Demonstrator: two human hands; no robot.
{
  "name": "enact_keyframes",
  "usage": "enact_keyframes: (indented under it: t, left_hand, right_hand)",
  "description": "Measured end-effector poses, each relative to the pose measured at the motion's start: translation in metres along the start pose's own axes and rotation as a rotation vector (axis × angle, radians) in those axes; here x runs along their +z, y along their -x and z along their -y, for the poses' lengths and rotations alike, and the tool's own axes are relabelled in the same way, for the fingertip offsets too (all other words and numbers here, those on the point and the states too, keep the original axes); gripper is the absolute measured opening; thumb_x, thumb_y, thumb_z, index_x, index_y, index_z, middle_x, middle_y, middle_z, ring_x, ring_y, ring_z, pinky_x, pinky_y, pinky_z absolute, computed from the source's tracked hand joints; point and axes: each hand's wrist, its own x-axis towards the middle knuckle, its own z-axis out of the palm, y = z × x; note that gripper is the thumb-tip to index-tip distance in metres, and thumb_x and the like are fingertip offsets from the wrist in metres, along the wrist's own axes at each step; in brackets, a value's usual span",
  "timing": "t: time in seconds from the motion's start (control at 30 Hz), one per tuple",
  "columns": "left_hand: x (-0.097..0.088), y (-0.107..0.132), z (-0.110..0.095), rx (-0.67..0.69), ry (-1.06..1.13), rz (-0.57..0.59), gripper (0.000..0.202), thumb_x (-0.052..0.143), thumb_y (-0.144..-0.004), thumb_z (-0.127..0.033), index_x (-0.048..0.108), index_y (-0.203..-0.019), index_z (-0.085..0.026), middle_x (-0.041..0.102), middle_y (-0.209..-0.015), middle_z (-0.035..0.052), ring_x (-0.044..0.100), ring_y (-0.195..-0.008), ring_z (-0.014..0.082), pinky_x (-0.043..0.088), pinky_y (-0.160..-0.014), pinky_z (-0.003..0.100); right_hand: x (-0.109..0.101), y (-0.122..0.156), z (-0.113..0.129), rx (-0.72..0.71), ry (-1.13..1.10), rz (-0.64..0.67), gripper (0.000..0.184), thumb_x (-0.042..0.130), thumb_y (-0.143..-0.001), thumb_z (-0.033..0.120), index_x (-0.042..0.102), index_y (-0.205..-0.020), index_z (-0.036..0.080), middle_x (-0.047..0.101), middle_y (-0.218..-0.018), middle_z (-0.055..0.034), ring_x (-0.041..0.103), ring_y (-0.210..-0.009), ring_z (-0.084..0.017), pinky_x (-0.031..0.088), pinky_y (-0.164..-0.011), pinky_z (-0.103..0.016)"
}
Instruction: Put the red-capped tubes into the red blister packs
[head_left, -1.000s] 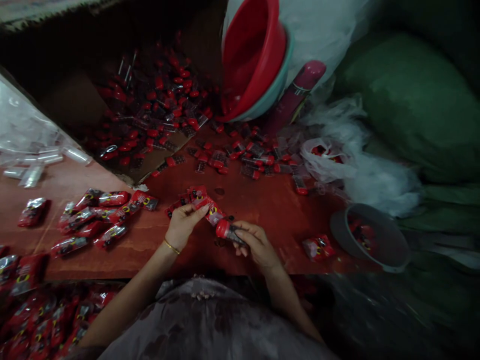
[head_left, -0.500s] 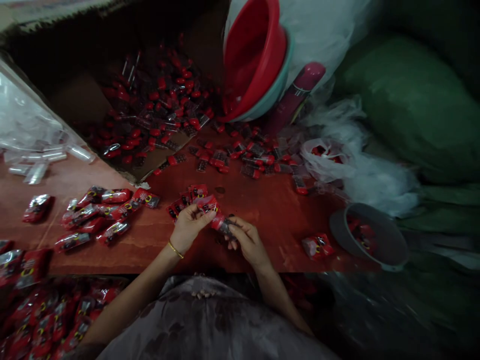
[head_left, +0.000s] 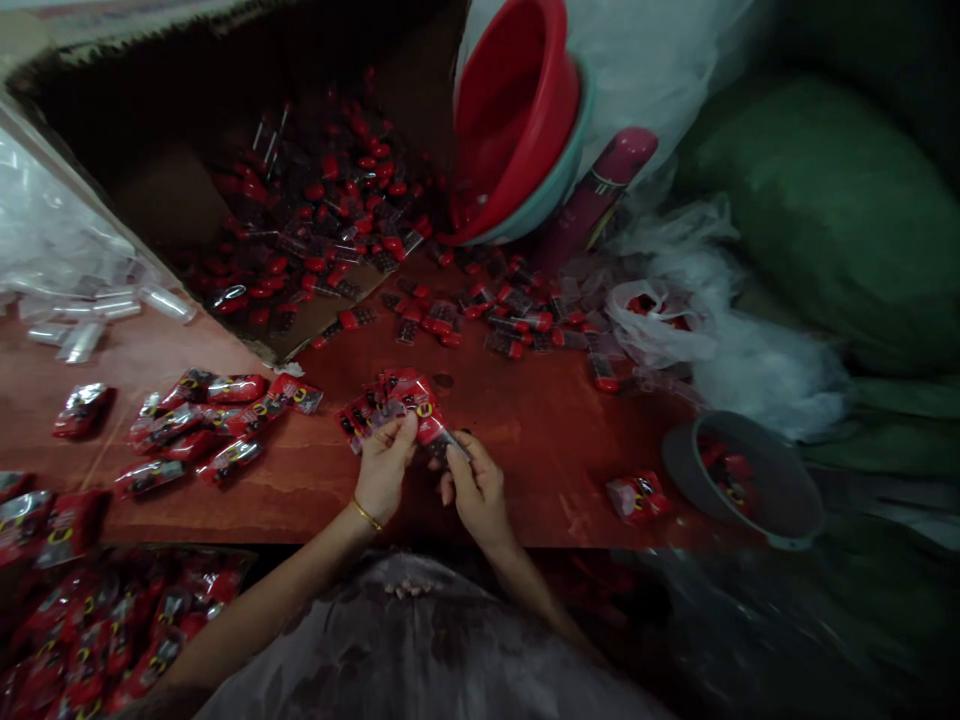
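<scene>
the red packet [head_left: 429, 412] is over the near middle of the red table [head_left: 559, 440], pinched by the left hand [head_left: 385, 465] at its left side and the right hand [head_left: 478, 488] at its near end, so a slack pinch could drop it or uneven pulling tear it.

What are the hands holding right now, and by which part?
A red printed packet. The left hand pinches its left side; the right hand holds its dark lower-right end. The fingers underneath are partly hidden.
</scene>
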Motion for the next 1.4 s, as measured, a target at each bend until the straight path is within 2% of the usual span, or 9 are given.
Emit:
enact_keyframes:
  t: [0.1,0.23,0.53,0.73,0.9,1.0,1.07,1.17,1.4]
  left_hand:
    - [0.002,0.001,0.004,0.015,0.038,-0.033,0.036,0.074,-0.057,-0.048,0.062,-0.064,-0.015,0.048,-0.045,-0.0074,0.038,-0.041,0.0034,0.034,-0.044,0.017]
    - [0.002,0.001,0.006,0.069,0.012,-0.115,0.037,0.078,-0.051,-0.044,0.064,-0.070,-0.015,0.061,-0.059,-0.0040,0.050,-0.050,0.0053,0.041,-0.053,0.018]
    - [-0.015,-0.023,-0.024,0.092,-0.248,0.072,0.032,0.074,-0.058,-0.045,0.067,-0.065,-0.014,0.061,-0.061,-0.0015,0.051,-0.056,0.0086,0.041,-0.055,0.020]
    - [-0.015,-0.033,-0.034,-0.055,-0.220,-0.105,0.038,0.079,-0.045,-0.046,0.063,-0.056,-0.013,0.057,-0.048,-0.0015,0.048,-0.043,0.0067,0.037,-0.044,0.019]
    - [-0.017,-0.036,-0.034,-0.167,-0.129,-0.128,0.042,0.083,-0.039,-0.043,0.065,-0.061,-0.013,0.062,-0.054,0.0003,0.053,-0.044,0.0076,0.046,-0.052,0.023]
    - [-0.016,-0.035,-0.034,-0.193,-0.108,-0.114,0.042,0.082,-0.040,-0.043,0.066,-0.065,-0.013,0.065,-0.059,0.0018,0.056,-0.048,0.0092,0.047,-0.054,0.024]
    - [-0.014,-0.034,-0.034,-0.198,-0.100,-0.123,0.043,0.083,-0.039,-0.043,0.066,-0.065,-0.013,0.065,-0.060,0.0014,0.057,-0.049,0.0093,0.046,-0.054,0.023]
    - [-0.013,-0.032,-0.032,-0.200,-0.121,-0.116,0.043,0.082,-0.039,-0.044,0.065,-0.063,-0.013,0.064,-0.058,0.0002,0.055,-0.046,0.0079,0.044,-0.051,0.022]
    - [-0.015,-0.031,-0.030,-0.200,-0.174,-0.095,0.044,0.081,-0.041,-0.046,0.063,-0.062,-0.013,0.062,-0.054,-0.0002,0.054,-0.043,0.0085,0.045,-0.049,0.023]
  right_hand:
    - [0.004,0.001,-0.001,0.008,-0.042,0.001,0.023,0.041,-0.089,0.038,0.052,-0.099,0.020,0.059,-0.067,0.0026,0.045,-0.037,-0.004,0.035,-0.037,-0.017]
    - [0.007,0.001,-0.002,0.020,-0.083,-0.049,0.024,0.042,-0.089,0.040,0.052,-0.096,0.020,0.059,-0.067,0.0035,0.045,-0.037,-0.004,0.035,-0.037,-0.016]
    - [-0.007,-0.011,-0.007,0.192,-0.355,0.088,0.029,0.053,-0.082,0.043,0.054,-0.098,0.019,0.062,-0.066,0.0036,0.036,-0.033,-0.002,0.042,-0.038,-0.017]
    - [-0.014,-0.011,-0.012,0.271,-0.400,0.133,0.038,0.054,-0.079,0.048,0.056,-0.105,0.019,0.064,-0.070,0.0005,0.038,-0.035,-0.004,0.045,-0.037,-0.021]
    - [-0.024,-0.004,-0.011,-0.016,-0.050,0.123,0.033,0.043,-0.089,0.037,0.057,-0.116,0.023,0.061,-0.068,0.0004,0.058,-0.062,-0.012,0.052,-0.069,-0.031]
    - [-0.030,-0.003,-0.003,-0.293,0.266,0.118,0.031,0.047,-0.088,0.028,0.058,-0.116,0.024,0.062,-0.097,-0.0056,0.058,-0.096,-0.018,0.047,-0.088,-0.035]
    - [-0.031,-0.004,0.002,-0.437,0.395,0.113,0.032,0.048,-0.086,0.024,0.058,-0.117,0.024,0.057,-0.112,-0.0084,0.055,-0.105,-0.019,0.046,-0.090,-0.035]
    - [-0.029,-0.006,0.004,-0.554,0.483,0.084,0.034,0.048,-0.086,0.021,0.056,-0.119,0.023,0.056,-0.113,-0.0096,0.056,-0.104,-0.019,0.048,-0.087,-0.035]
    - [-0.026,-0.008,-0.005,-0.649,0.579,-0.004,0.040,0.048,-0.086,0.015,0.051,-0.125,0.024,0.053,-0.114,-0.0108,0.055,-0.104,-0.020,0.048,-0.088,-0.035]
